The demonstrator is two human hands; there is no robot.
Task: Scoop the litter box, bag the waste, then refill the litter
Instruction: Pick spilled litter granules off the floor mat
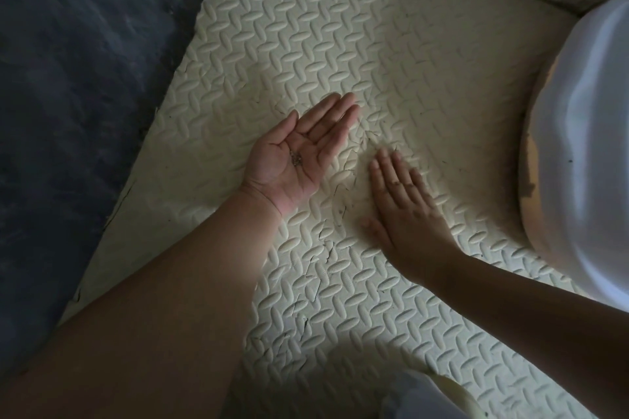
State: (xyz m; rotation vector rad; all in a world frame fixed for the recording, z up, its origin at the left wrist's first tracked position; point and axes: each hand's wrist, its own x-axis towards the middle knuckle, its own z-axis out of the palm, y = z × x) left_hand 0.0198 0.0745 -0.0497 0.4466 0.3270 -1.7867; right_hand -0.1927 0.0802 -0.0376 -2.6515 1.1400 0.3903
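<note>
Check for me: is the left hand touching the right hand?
Apart. The head view shows the left hand held palm up with a few dark grains in it, and a strip of cream foam mat plainly visible between it and the palm-down right hand.

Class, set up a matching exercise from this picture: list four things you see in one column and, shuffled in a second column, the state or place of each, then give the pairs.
1. left hand
2. right hand
3. foam mat
4. litter grains

A. palm down, on the mat
B. cream, embossed pattern
C. palm up, cupped
D. lying in a palm

Pairs: 1-C, 2-A, 3-B, 4-D
</note>
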